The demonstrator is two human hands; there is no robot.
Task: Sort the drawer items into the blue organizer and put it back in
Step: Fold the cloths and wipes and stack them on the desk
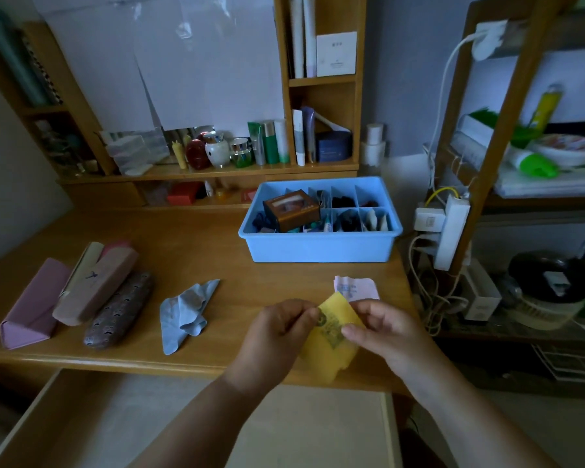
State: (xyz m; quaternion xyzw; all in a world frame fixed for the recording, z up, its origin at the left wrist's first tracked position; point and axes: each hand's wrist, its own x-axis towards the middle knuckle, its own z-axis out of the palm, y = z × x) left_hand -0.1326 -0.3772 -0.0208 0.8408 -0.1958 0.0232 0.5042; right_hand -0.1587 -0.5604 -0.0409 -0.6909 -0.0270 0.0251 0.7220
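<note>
Small yellow printed cloth (pixel 333 327) pinched between both hands above the desk's (pixel 183 238) near edge.

Left hand (pixel 277 332) and right hand (pixel 382 329) each grip a side; the blue plastic divided organizer (pixel 320 246) lies straight ahead, slightly nearer the right hand.

Wooden desk (pixel 196 238) with blue organizer (pixel 320 246), three glasses cases (pixel 78 295), blue cloth (pixel 184 314), pink cloth (pixel 355 288).
</note>
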